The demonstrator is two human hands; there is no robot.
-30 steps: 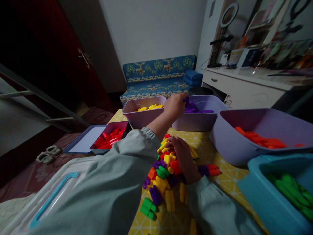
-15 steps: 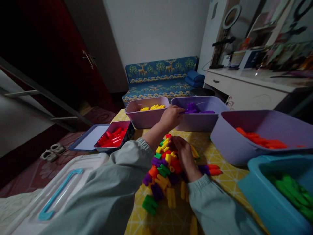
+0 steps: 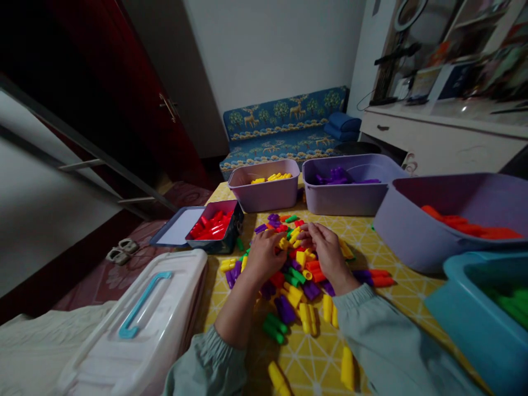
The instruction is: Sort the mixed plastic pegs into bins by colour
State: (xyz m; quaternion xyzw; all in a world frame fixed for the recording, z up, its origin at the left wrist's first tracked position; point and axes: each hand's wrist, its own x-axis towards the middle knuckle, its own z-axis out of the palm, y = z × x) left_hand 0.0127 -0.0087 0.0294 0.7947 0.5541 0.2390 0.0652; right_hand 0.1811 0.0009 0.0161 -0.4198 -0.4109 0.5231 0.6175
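Note:
A heap of plastic building pieces in yellow, purple, red, orange and green (image 3: 295, 275) lies on the yellow patterned tablecloth (image 3: 317, 363). My left hand (image 3: 264, 257) is over the heap's left side, fingers curved and thumb apart, close to a yellow piece (image 3: 283, 243). From the right, my right hand (image 3: 329, 254) reaches in with its fingers stretched and slightly apart, beside more yellow pieces (image 3: 295, 236). Neither hand shows a piece clearly in its grasp; the left fingertips are partly hidden.
Behind the heap stand a pinkish bin (image 3: 264, 195) with yellow pieces and a purple bin (image 3: 344, 199) with purple ones. Rightward are a lilac bin (image 3: 406, 236) with orange pieces and a blue bin (image 3: 474, 313) with green. A tin (image 3: 218, 246) holds red pieces; a lidded box (image 3: 165, 313) is at left.
My left hand has come back from the purple bin's edge to the heap. My right hand stays at the heap with its fingers straighter. The view has shifted slightly left.

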